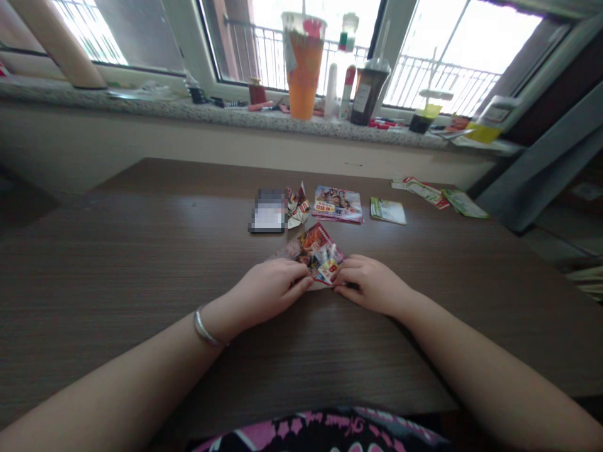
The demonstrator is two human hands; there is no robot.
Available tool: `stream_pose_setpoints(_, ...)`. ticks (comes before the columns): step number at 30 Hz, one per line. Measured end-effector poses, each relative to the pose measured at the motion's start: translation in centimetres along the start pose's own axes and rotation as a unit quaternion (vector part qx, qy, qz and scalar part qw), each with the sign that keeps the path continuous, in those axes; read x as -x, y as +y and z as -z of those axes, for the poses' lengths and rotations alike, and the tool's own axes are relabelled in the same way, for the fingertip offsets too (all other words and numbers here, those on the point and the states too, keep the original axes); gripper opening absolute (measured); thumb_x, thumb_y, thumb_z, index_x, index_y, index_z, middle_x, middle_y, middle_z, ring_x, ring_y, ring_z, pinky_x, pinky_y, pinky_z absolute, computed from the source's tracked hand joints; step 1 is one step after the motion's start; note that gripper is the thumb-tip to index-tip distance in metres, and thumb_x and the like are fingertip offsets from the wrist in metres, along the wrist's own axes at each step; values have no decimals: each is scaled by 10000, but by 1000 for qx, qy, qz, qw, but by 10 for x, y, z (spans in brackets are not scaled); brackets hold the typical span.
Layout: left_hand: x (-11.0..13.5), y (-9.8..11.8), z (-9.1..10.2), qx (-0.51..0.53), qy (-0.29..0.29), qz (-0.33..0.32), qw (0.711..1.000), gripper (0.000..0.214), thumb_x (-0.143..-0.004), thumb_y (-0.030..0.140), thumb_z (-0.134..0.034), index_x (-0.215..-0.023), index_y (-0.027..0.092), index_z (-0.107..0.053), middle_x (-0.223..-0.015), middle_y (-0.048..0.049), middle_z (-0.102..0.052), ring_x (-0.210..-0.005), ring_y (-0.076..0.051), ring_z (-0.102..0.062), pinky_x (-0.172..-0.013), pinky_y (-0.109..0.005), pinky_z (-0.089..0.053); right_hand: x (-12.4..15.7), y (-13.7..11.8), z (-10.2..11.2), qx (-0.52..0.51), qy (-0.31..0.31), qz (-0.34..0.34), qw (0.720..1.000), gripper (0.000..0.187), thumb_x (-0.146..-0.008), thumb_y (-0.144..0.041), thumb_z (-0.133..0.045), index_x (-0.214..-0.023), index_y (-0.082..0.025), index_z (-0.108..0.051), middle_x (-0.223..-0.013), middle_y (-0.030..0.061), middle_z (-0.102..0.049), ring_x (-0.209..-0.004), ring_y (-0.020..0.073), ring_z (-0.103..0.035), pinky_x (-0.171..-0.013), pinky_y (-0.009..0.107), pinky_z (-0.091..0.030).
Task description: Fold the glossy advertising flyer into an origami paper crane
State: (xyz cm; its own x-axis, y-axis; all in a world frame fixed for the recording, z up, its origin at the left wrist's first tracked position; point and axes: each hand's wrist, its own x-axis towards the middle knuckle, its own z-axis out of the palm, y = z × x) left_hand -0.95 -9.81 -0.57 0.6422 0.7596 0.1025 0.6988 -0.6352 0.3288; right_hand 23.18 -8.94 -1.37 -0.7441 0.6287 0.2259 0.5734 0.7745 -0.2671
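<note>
A glossy printed flyer (315,246), red with food pictures, lies at an angle on the brown table between my hands. Its near edge looks folded, with a pale underside showing. My left hand (276,284) rests over its left part, thumb and fingers closed on the near edge. At the right corner, my right hand (370,282) pinches the paper between thumb and fingers. Just beyond stands a folded paper piece (298,206) made from similar printed sheets. A stack of flyers (337,204) lies to its right, and a pixelated dark-edged object (267,211) to its left.
A small pad of paper slips (387,211) and some loose leaflets (426,192) lie at the table's right back. On the granite windowsill (226,114) stand an orange drink cup (304,69), a dark drink cup (370,91) and bottles. A grey curtain (541,157) hangs at right.
</note>
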Motion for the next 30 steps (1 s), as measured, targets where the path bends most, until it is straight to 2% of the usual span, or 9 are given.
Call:
stream_pose_setpoints(5,-2,-2,-1,35,19,89,995,263,-956,344,-391,-895,204,-605,-889,-38,-682,-776,-183,-626,-655,-278,-452,0,2,-2,-19,2,-15,1000,70,-860,-208,-605,-857,-203,-675,-881,56,-700,-876,179,-626,-817,318,-483)
stream_pose_setpoints(8,-4,-2,-1,27,22,118,992,238,-943,341,-415,-875,203,-597,-852,-35,-675,-751,-188,-627,-624,-276,-436,0,2,-3,-22,10,-31,999,96,-871,-219,-589,-897,-204,-681,-899,59,-703,-870,181,-628,-803,312,-478)
stream_pose_setpoints(15,-4,-11,-3,-28,37,94,994,230,-933,331,-454,-801,187,-576,-850,-63,-665,-746,-199,-604,-629,-289,-430,1,3,-8,-2,25,-100,995,164,-867,-231,-580,-1017,-215,-647,-843,41,-677,-752,164,-612,-682,265,-448)
stream_pose_setpoints(20,-6,-17,-7,-40,50,74,995,208,-921,287,-482,-785,173,-589,-853,-71,-644,-777,-200,-594,-693,-304,-460,1,3,-8,10,24,-68,997,176,-895,-230,-551,-1017,-232,-678,-887,47,-707,-809,170,-635,-737,279,-463)
stream_pose_setpoints(24,-8,-19,-11,-39,78,81,993,177,-914,271,-498,-835,161,-611,-964,-86,-590,-833,-189,-589,-757,-306,-484,0,4,-9,10,27,-41,999,219,-899,-222,-557,-1072,-248,-688,-1018,44,-715,-923,177,-637,-814,307,-481)
stream_pose_setpoints(30,-10,-21,-15,-72,78,93,990,141,-920,250,-491,-898,164,-600,-956,-68,-586,-800,-187,-584,-727,-303,-485,0,6,-14,29,41,-25,998,208,-907,-259,-559,-1041,-248,-719,-1073,40,-706,-961,184,-616,-863,336,-495)
